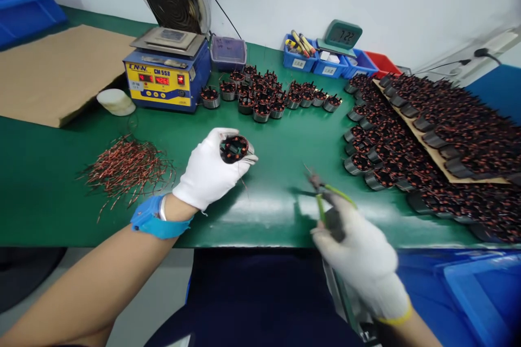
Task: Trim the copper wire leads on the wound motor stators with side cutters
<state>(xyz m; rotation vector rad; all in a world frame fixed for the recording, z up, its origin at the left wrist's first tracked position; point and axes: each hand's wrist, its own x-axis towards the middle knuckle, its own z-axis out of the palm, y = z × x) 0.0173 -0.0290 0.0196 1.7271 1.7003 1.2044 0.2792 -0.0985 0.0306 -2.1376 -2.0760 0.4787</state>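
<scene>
In a white glove, my left hand [214, 168] grips a round copper-wound stator [234, 149] above the green mat, with a thin wire hanging below it. My right hand [358, 244], also gloved and slightly blurred, is closed around green-handled pliers [321, 187] whose jaws point up and left. A thin piece of wire shows at the jaw tips. Left of my left hand lies a pile of copper wire pieces [126, 165]. Beyond both hands stands a group of similar stators [261, 113] on the mat.
Rows of stators [358, 164] fill the right side, some on a board [423, 138]. At the back are a blue and yellow machine [160, 87], a purple bin [228, 53], blue bins [299, 61], a red bin [380, 63] and a clock [344, 34]. Cardboard [61, 76] lies left.
</scene>
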